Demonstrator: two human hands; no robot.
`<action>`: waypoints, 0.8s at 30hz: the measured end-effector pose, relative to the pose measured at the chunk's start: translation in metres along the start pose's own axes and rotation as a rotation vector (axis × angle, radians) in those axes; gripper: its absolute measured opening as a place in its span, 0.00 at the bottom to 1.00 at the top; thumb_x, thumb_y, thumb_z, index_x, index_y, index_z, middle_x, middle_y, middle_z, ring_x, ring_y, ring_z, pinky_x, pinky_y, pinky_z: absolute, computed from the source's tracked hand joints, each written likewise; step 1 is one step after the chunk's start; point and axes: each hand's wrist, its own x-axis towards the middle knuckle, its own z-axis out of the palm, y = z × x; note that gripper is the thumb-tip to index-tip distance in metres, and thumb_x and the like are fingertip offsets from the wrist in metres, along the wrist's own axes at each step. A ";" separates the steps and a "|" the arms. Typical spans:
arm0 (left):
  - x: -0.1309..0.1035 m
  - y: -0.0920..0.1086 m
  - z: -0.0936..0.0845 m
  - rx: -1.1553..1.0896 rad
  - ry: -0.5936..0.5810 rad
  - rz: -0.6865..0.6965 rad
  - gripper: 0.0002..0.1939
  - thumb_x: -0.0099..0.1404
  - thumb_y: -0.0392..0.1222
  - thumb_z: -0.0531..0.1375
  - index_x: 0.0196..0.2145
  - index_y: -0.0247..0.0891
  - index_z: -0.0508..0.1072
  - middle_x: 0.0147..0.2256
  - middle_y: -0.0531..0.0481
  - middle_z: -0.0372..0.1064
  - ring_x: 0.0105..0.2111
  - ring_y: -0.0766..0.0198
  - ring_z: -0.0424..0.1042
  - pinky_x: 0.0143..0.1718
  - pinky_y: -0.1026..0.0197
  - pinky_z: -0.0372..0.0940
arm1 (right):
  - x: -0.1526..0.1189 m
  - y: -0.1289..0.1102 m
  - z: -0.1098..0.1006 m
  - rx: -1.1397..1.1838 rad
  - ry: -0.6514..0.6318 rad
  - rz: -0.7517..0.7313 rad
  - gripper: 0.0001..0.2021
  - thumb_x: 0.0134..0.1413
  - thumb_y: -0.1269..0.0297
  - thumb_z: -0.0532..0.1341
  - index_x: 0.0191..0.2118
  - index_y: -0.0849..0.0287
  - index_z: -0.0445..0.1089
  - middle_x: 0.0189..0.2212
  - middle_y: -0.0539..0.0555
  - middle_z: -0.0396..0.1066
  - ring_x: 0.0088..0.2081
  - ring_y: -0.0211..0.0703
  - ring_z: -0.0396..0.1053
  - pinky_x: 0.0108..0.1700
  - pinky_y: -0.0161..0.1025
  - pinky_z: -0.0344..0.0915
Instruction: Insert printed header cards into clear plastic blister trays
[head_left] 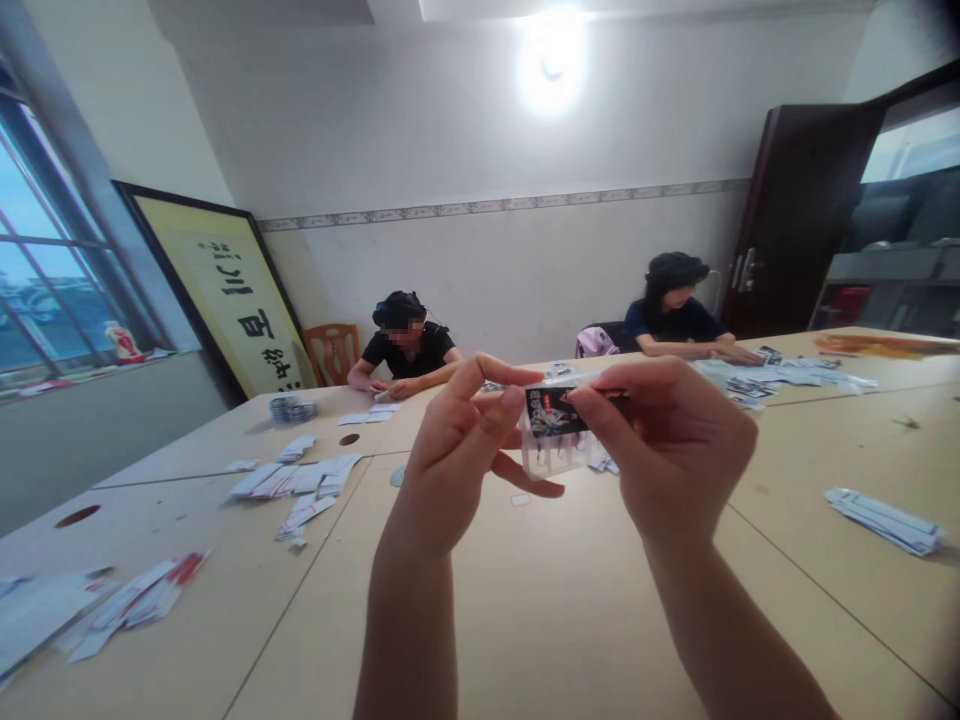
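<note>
Between my two hands, above the table, is a small clear plastic box with compartments and small dark items inside, too small to make out. A black label with white and red print lies across the upper part of its face. My left hand grips the box's left end, thumb and index finger near the top corner and other fingers beneath. My right hand is closed at the right side, its thumb pressing the black label against the box. The right fingers behind are hidden.
Paper strips and packets lie on the left of the table. A bundle of strips is at right. Across sit two people handling small papers. A stack of small packs stands far left.
</note>
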 end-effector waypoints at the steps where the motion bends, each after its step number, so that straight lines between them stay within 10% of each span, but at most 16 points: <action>1: 0.000 0.000 0.000 0.003 -0.001 0.001 0.12 0.68 0.49 0.62 0.41 0.38 0.70 0.37 0.50 0.72 0.25 0.68 0.73 0.25 0.56 0.80 | 0.000 0.000 0.000 -0.003 -0.002 -0.001 0.06 0.50 0.70 0.70 0.31 0.55 0.73 0.23 0.46 0.71 0.23 0.35 0.65 0.20 0.33 0.60; 24: 0.001 0.000 0.002 0.043 0.026 0.007 0.13 0.66 0.50 0.63 0.41 0.39 0.70 0.27 0.54 0.68 0.24 0.66 0.73 0.24 0.55 0.80 | 0.001 0.003 0.000 -0.001 0.024 -0.030 0.06 0.50 0.70 0.70 0.30 0.54 0.73 0.24 0.47 0.71 0.25 0.36 0.67 0.21 0.34 0.60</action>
